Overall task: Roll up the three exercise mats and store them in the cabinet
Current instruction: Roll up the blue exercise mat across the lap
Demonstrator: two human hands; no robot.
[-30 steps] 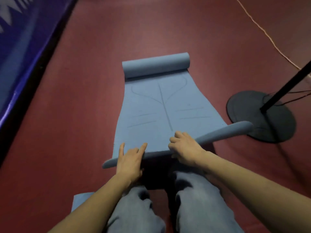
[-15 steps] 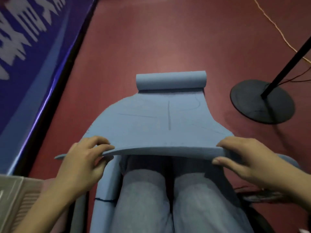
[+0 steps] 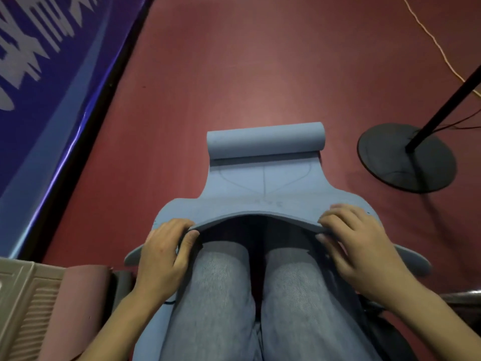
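Note:
A blue exercise mat [image 3: 263, 188] lies on the red floor in front of my knees, its far end curled into a roll [image 3: 265, 139]. The near edge is lifted off the floor and arches over my legs. My left hand [image 3: 164, 254] pinches that edge at its left side, fingers on top and thumb below. At the right side my right hand [image 3: 359, 246] grips the same edge the same way. A pink rolled mat [image 3: 75, 306] lies at the lower left beside me. No cabinet is in view.
A black round stand base [image 3: 406, 157] with a slanted pole sits to the right of the mat. A blue banner [image 3: 49, 82] runs along the left wall. A beige ribbed panel [image 3: 20, 303] is at the bottom left. A thin cord [image 3: 429, 40] crosses the floor at upper right.
Both hands moved apart to the mat's sides and lifted its near edge off the floor, pulling it up toward my knees. The view tilted down and the pink roll came into view.

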